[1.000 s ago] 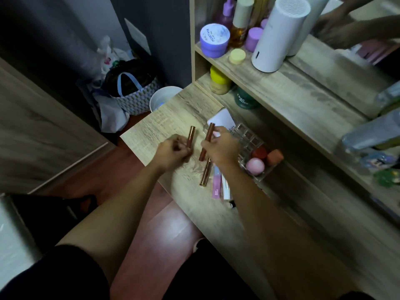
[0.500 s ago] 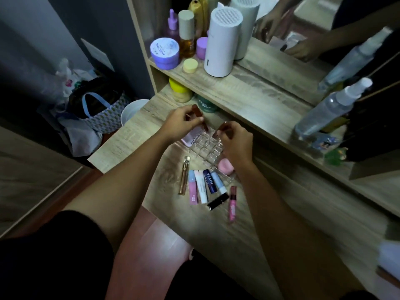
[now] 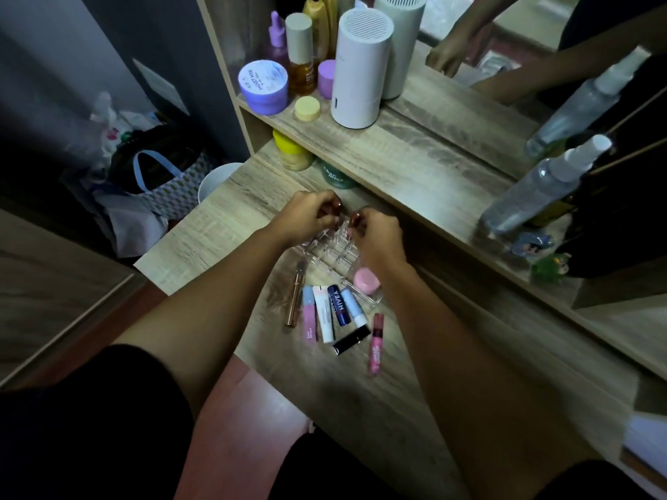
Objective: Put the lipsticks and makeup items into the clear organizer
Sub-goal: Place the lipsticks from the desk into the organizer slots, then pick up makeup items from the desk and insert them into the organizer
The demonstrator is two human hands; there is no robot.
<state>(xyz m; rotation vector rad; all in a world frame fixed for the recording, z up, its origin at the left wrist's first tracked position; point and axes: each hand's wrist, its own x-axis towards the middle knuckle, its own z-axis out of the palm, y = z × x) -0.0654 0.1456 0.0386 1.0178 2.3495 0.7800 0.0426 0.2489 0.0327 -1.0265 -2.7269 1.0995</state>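
A clear organizer (image 3: 334, 252) with a grid of cells lies on the wooden desk (image 3: 231, 225). My left hand (image 3: 306, 214) holds a copper lipstick tube (image 3: 336, 205) upright over its far cells. My right hand (image 3: 379, 234) holds a second copper tube (image 3: 355, 219) beside it, also over the far cells. A pink sponge (image 3: 366, 279) sits in the organizer's near end. Loose on the desk in front lie a copper tube (image 3: 294, 301), a pink tube (image 3: 309, 317), a white tube (image 3: 323, 313), a Nivea stick (image 3: 338, 305), a pale blue stick (image 3: 353, 306), a black lipstick (image 3: 352, 340) and a pink gloss (image 3: 376, 342).
A shelf (image 3: 415, 149) behind the organizer carries a white cylinder (image 3: 361, 66), a purple jar (image 3: 263, 86), bottles and a yellow lid. Spray bottles (image 3: 541, 185) stand at the right by a mirror. A yellow jar (image 3: 290, 151) sits under the shelf. Bags and a white bin (image 3: 216, 182) are on the floor left.
Both hands carried their copper tubes from the desk's left part to above the organizer's far cells. The camera view swung, bringing the row of loose items into sight.
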